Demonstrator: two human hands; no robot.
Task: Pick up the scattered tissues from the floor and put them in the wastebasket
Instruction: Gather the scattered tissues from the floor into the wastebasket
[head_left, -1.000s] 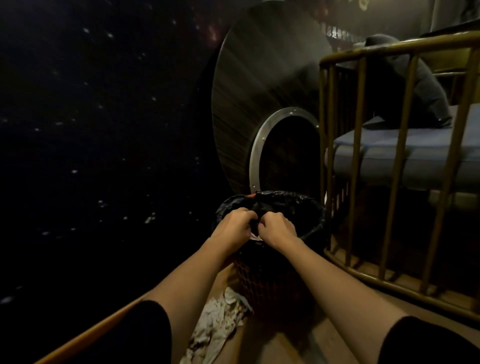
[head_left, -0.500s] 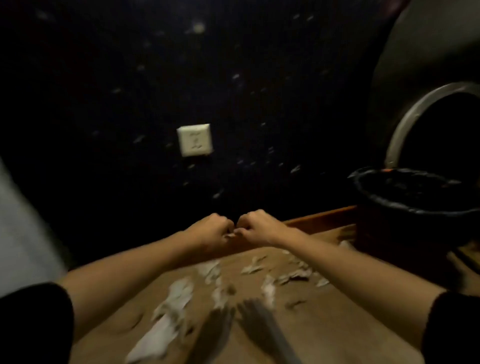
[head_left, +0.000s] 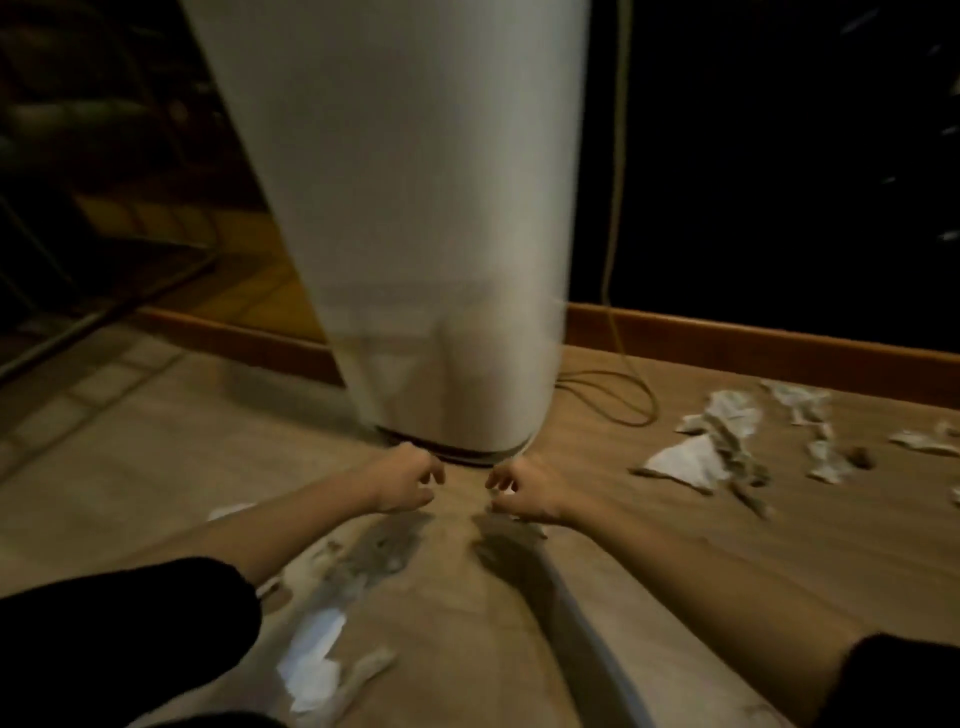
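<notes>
On the wooden floor (head_left: 649, 571), head view, both arms reach forward and low toward the base of a tall white cylindrical unit (head_left: 415, 208).

1. Left hand (head_left: 408, 480): held just in front of the unit's base, left of centre. Its fingers (head_left: 434, 475) are loosely curled, with the tips apart from the thumb. Nothing is visible between them.
2. Right hand (head_left: 524, 491): held beside the left hand with a narrow gap between the two. Its fingers (head_left: 496, 480) are likewise loosely curled and slightly apart, and they hold nothing visible. Motion blur hides finer detail.
3. Right tissue cluster (head_left: 696, 460): crumpled white pieces lie scattered on the floor to the right of the right hand, well apart from it and near the wooden baseboard (head_left: 753, 353).
4. Near tissue pieces (head_left: 311, 660): more white scraps lie on the floor below the left forearm, close to the camera.
5. Cable (head_left: 618, 400): it runs down the dark wall and loops on the floor between the unit and the right tissue cluster.
6. Black sleeves cover the upper arms: left sleeve (head_left: 119, 639), right sleeve (head_left: 904, 680).
</notes>
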